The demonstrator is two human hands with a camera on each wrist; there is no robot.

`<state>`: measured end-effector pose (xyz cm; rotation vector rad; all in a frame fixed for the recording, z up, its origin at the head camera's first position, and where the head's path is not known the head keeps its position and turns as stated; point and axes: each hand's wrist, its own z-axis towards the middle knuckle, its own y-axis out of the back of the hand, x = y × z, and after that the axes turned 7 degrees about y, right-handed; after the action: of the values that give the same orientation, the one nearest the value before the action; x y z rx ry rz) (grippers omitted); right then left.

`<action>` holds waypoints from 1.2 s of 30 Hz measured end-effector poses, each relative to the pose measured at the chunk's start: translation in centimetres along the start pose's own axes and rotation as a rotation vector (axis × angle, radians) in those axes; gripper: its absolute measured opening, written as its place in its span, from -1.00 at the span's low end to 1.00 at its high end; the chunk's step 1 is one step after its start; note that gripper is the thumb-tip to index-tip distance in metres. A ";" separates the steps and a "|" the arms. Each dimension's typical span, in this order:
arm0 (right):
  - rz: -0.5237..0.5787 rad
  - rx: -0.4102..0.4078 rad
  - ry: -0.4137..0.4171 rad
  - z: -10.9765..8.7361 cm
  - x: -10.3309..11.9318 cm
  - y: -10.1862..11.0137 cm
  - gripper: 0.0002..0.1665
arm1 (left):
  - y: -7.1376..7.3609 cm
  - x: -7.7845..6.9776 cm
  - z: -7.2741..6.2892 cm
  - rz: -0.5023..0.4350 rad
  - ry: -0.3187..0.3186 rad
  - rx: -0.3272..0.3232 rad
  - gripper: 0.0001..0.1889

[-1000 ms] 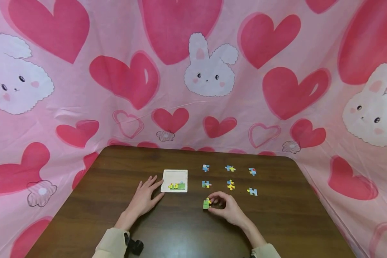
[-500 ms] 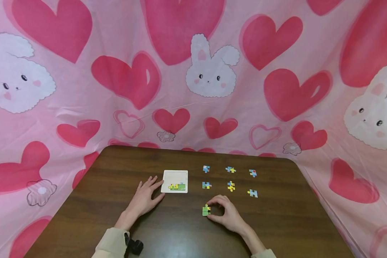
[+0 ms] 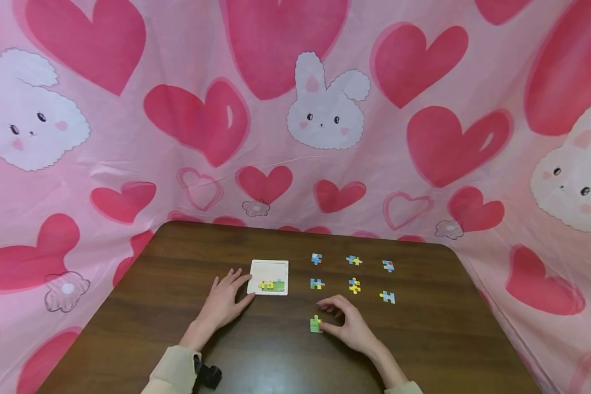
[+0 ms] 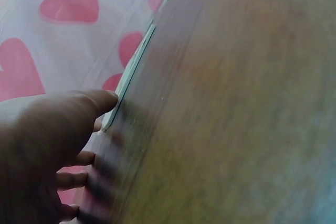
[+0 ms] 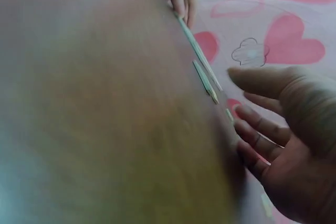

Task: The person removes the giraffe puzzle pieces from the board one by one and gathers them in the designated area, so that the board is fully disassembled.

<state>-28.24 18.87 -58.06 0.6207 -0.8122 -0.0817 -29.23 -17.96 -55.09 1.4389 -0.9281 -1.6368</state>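
A green jigsaw piece (image 3: 316,325) lies flat on the table, with a bit of yellow and red at its edge. My right hand (image 3: 347,324) is just to its right, the thumb reaching the piece's edge in the head view. In the right wrist view, the thumb and fingers of this hand (image 5: 294,114) are spread apart with nothing between them. My left hand (image 3: 224,302) rests at the left side of a white square puzzle tray (image 3: 263,271), thumb and index fingertip at its rim. Joined green and yellow pieces (image 3: 276,285) lie in the tray's lower right corner.
Right of the tray, several loose jigsaw pieces lie in two rows, among them a blue one (image 3: 317,259), a yellow one (image 3: 354,285) and a light blue one (image 3: 387,296). The brown table (image 3: 256,350) meets a pink heart-patterned cloth (image 3: 271,148) at the back.
The green piece has come down toward the near side with my right hand, and the index finger has since lifted off it. My left hand stays at the tray.
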 end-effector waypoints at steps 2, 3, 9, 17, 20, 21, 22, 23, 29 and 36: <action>0.016 0.000 -0.018 0.4 -1.2 -0.1 -0.53 | 0.0 0.0 0.0 -0.003 0.001 -0.006 -0.39; 0.012 0.002 -0.010 0.7 -1.8 -0.2 -0.53 | 0.0 0.0 0.0 -0.004 0.001 -0.010 -0.39; -0.011 0.080 -0.036 4.5 1.5 -0.3 -0.56 | 0.1 -0.1 -0.3 -0.005 -0.005 -0.013 -0.40; -0.192 0.069 -0.052 8.6 -1.8 -4.6 -0.59 | 0.2 -0.2 -0.2 0.000 -0.010 -0.004 -0.41; -0.190 0.127 -0.110 10.2 0.1 -5.1 -0.56 | 0.1 -0.2 -0.1 -0.002 -0.009 -0.006 -0.40; -0.192 0.155 -0.120 10.7 1.0 -5.1 -0.57 | 0.1 -0.1 -0.1 0.000 -0.008 -0.006 -0.40; -0.190 0.181 -0.129 11.2 1.8 -5.1 -0.56 | 0.1 -0.1 -0.1 0.002 -0.009 -0.007 -0.40; -0.178 0.197 -0.142 11.6 2.2 -5.3 -0.56 | 0.0 0.0 -0.1 0.003 -0.007 -0.006 -0.39; -0.248 0.229 -0.147 12.8 -0.7 -8.3 -0.55 | 0.1 0.0 0.0 0.008 -0.017 -0.012 -0.41; -0.410 0.243 -0.135 13.4 -2.7 -10.2 -0.64 | 0.3 -0.1 -0.1 0.006 -0.017 0.002 -0.43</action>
<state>-37.86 4.75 -58.45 1.0156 -0.8209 -0.4067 -29.06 -17.97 -54.79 1.4241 -0.9432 -1.6460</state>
